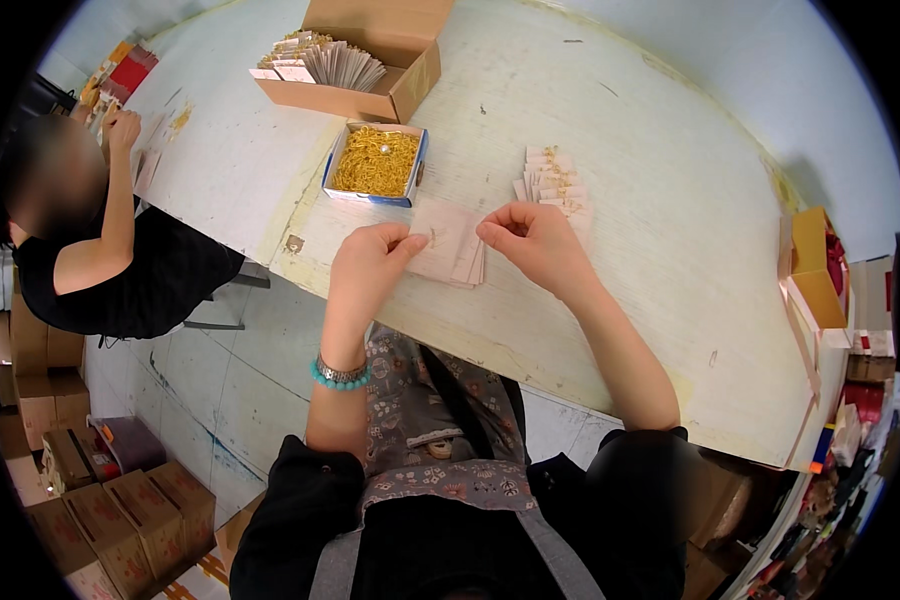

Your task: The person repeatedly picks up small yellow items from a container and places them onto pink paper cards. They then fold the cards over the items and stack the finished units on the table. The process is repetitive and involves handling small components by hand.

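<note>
At the far left, a co-worker in black (120, 270) sits at the same white table (670, 200), one hand raised near some coloured packets (120, 75) at the table's corner. Stacked brown cartons (100, 500) stand on the floor below.

Moving right, an open cardboard box (370, 60) holds upright rows of pale cards. Just in front of it sits a small blue-edged tray of gold chains (375, 160).

Near the table's front edge, the person's left hand (370, 262), with a turquoise bead bracelet at the wrist, is pinched closed on the left edge of a small stack of pink cards (450, 250). The right hand (530, 240) is curled closed just beside the stack's upper right corner; its fingertips appear to pinch something fine, though it is too small to tell what.

Behind the right hand lies a fanned pile of finished cards (555, 185), each with a little gold showing. At the far right edge are red and yellow boxes (820, 270).

The step in hand looks like fixing a chain onto the top card. The next move would likely call for a fine, steady pinch while the left hand keeps the stack from sliding.
</note>
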Available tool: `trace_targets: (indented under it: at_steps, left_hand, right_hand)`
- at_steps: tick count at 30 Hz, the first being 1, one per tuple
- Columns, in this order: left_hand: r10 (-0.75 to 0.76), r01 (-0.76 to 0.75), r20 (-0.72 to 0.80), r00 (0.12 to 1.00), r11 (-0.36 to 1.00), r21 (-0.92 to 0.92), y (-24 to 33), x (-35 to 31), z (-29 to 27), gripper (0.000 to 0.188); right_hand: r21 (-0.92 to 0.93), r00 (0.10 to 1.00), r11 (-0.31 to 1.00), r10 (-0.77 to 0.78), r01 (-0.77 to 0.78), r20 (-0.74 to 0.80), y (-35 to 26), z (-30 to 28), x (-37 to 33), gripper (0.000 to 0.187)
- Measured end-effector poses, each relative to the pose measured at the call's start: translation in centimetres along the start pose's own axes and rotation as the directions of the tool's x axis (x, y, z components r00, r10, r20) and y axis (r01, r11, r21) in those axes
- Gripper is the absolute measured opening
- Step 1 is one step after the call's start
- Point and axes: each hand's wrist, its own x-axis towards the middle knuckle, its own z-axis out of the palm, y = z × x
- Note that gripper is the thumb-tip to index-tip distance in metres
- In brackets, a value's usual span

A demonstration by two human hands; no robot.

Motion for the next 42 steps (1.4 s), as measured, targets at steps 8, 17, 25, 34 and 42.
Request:
trace_targets:
  at_steps: [8,17,25,34,42]
  left_hand:
    - [0.057,-0.099,-0.169,0.984,0.964,-0.247,0.4,-0.3,0.9,0.021]
    - [0.117,-0.155,-0.236,0.965,0.976,-0.151,0.2,-0.5,0.5,0.018]
    - [0.277,-0.248,-0.382,0.881,0.961,0.124,3.9,-4.2,0.7,0.012]
    - [0.434,-0.391,-0.403,0.806,0.901,0.189,3.7,-4.9,1.3,0.007]
    - [0.254,-0.270,-0.094,0.963,0.926,-0.265,3.6,-4.2,3.7,0.011]
  right_hand:
    - [0.026,1.000,1.000,-0.014,0.013,0.015,-0.2,-0.1,-0.2,0.022]
    - [0.033,1.000,0.999,-0.001,0.000,0.025,0.1,0.0,0.0,0.022]
    - [0.074,0.998,0.996,0.039,-0.042,0.041,-0.5,-0.1,-0.3,0.024]
    - [0.129,0.999,0.991,0.018,-0.014,-0.029,-1.0,-0.3,-0.7,0.022]
    - [0.016,0.953,0.975,-0.212,0.221,-0.217,-0.6,-1.4,-0.4,0.016]
